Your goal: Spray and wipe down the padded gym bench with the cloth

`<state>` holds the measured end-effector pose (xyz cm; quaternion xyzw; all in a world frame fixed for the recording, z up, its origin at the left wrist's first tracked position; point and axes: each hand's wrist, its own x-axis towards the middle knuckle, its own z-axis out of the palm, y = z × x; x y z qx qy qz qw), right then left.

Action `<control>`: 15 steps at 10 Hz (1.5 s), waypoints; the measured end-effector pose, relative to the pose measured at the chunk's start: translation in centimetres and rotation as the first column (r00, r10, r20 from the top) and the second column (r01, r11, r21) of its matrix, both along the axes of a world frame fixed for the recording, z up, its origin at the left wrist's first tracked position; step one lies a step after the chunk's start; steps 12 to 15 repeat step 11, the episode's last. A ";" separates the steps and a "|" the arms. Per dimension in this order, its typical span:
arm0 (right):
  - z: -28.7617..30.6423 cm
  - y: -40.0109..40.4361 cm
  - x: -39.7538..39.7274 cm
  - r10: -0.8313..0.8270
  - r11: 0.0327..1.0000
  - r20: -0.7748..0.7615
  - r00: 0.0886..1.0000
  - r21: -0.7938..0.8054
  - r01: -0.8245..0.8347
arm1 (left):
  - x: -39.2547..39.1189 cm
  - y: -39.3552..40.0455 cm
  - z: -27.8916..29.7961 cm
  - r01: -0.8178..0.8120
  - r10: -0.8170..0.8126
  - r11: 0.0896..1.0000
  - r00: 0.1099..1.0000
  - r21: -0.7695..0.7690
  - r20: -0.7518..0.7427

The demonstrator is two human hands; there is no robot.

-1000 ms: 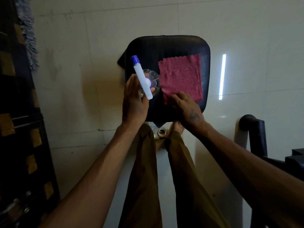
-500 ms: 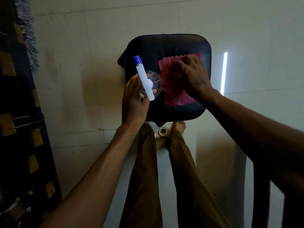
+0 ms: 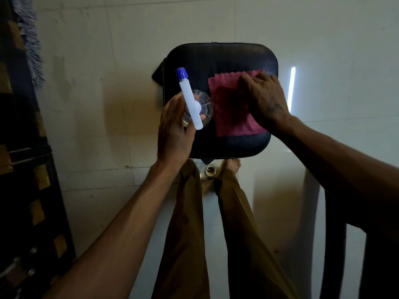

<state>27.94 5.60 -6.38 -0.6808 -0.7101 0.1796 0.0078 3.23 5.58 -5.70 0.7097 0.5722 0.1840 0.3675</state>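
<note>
2 hands busy: left hand grips spray bottle, right hand presses red cloth near bench right edge. Wiping underway; next probably sweep toward untouched left side.

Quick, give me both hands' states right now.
Left hand: grips the spray bottle.
Right hand: open, fingers pressing the red cloth on the bench pad.

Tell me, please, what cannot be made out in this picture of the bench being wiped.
- Spray bottle, head view: the left hand and the white sprayer top hide its body, so the liquid level is unclear.
- Cloth: the right hand covers its right part.
- Bench pad: dim light hides any wetness or dirt.
- Small round object on the floor: too small to identify.
</note>
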 end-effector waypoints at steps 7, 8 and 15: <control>-1.1 -8.1 -4.7 -0.155 0.979 -0.064 0.986 -0.143 0.144 | 0.6 0.9 0.9 -0.006 0.006 1.000 0.999 0.008 -0.034; -1.1 -9.6 -5.7 -0.167 0.949 -0.070 0.983 -0.283 0.141 | 0.5 0.9 1.6 0.005 -0.004 0.999 1.000 0.032 -0.029; 4.4 -9.1 -5.8 -0.269 0.962 -0.176 0.947 -0.005 0.272 | -2.1 -4.4 5.6 -0.011 0.038 0.992 0.974 0.124 -0.223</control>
